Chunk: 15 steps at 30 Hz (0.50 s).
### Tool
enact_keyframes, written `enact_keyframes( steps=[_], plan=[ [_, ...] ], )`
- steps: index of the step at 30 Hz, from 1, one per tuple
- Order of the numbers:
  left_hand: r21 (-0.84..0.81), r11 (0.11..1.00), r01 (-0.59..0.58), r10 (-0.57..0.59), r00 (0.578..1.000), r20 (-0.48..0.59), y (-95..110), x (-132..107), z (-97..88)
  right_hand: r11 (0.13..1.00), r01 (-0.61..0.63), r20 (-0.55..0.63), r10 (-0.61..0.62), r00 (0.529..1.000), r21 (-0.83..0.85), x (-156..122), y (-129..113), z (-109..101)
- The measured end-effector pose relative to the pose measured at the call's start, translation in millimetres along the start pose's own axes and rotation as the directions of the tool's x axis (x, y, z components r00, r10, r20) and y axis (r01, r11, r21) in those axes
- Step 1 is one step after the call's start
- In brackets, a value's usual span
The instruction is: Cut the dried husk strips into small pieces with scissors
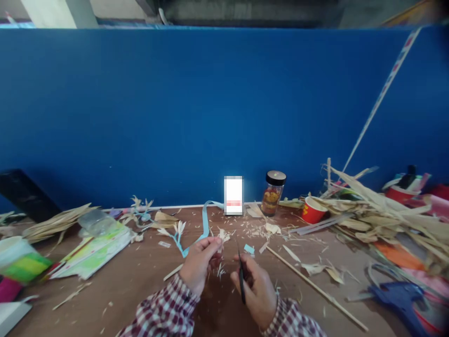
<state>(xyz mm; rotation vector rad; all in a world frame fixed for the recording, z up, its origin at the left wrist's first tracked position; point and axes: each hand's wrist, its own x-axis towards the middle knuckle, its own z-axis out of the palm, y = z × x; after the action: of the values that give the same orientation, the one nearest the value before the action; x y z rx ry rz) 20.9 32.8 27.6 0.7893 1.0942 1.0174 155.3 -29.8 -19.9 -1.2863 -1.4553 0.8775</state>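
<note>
My left hand [199, 263] is pinched shut on a small pale piece of dried husk [222, 235], held just above the wooden table [140, 276]. My right hand [255, 286] is closed round a thin black tool [241, 277] that points up toward the husk; I cannot tell if it is scissors or tweezers. A light blue ribbon [204, 223] curls over the table just behind my left hand. Husk shavings [266, 230] lie scattered about both hands. Both sleeves are checked red and white.
A blue partition [224, 112] closes the back. A spice jar [272, 193], a red paper cup [312, 210] and a heap of dried husks [382, 215] lie right. A long thin stick [315, 288] and blue glue gun [400, 295] sit front right. Green packets [94, 250] lie left.
</note>
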Motion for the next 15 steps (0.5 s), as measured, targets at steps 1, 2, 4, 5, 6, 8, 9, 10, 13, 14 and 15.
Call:
enact_keyframes(
  steps=[1, 2, 4, 5, 6, 8, 9, 10, 13, 14, 15],
  plan=[
    [-0.026, 1.000, -0.011, 0.011, 1.000, -0.002, -1.9, 1.4, 6.9, 1.000, 0.002, 0.007, -0.002, 1.000, 0.006, 0.3, -0.2, 0.2],
    [-0.052, 0.998, -0.023, 0.022, 1.000, -0.005, -3.9, 2.5, 12.6, 1.000, 0.004, 0.017, -0.004, 1.000, 0.019, 0.9, -0.6, 0.4],
    [-0.095, 0.995, -0.043, 0.042, 0.999, -0.010, -8.6, 3.9, 20.1, 0.999, 0.013, 0.039, -0.015, 0.999, 0.043, 2.3, -1.6, 0.5],
    [-0.111, 0.993, -0.042, 0.041, 0.999, -0.011, -11.2, 4.3, 22.1, 0.998, 0.021, 0.051, -0.024, 0.998, 0.055, 3.2, -1.9, 0.5],
    [-0.123, 0.992, -0.035, 0.033, 0.999, -0.011, -13.8, 4.7, 23.1, 0.997, 0.032, 0.062, -0.036, 0.997, 0.065, 4.2, -2.0, 0.3],
    [-0.130, 0.992, 0.000, -0.003, 1.000, -0.021, -18.4, 5.5, 22.7, 0.996, 0.052, 0.080, -0.057, 0.995, 0.070, 5.8, -1.3, -0.2],
    [-0.127, 0.992, 0.013, -0.017, 0.999, -0.028, -20.0, 5.9, 21.9, 0.996, 0.057, 0.087, -0.063, 0.994, 0.066, 6.3, -0.3, -0.5],
    [-0.123, 0.992, 0.023, -0.027, 0.999, -0.033, -21.0, 6.3, 21.1, 0.997, 0.058, 0.090, -0.063, 0.994, 0.057, 6.6, 1.0, -0.7],
    [-0.124, 0.992, 0.023, -0.027, 0.999, -0.031, -20.8, 6.7, 19.5, 0.999, 0.042, 0.092, -0.043, 0.995, 0.019, 6.3, 5.8, -0.6],
    [-0.131, 0.991, 0.018, -0.022, 0.999, -0.026, -20.1, 6.5, 19.5, 0.999, 0.036, 0.090, -0.037, 0.995, 0.009, 6.1, 7.2, -0.4],
    [-0.140, 0.990, 0.013, -0.016, 1.000, -0.024, -19.5, 6.3, 19.6, 0.999, 0.032, 0.091, -0.032, 0.995, 0.003, 5.9, 8.3, -0.2]
  ],
)
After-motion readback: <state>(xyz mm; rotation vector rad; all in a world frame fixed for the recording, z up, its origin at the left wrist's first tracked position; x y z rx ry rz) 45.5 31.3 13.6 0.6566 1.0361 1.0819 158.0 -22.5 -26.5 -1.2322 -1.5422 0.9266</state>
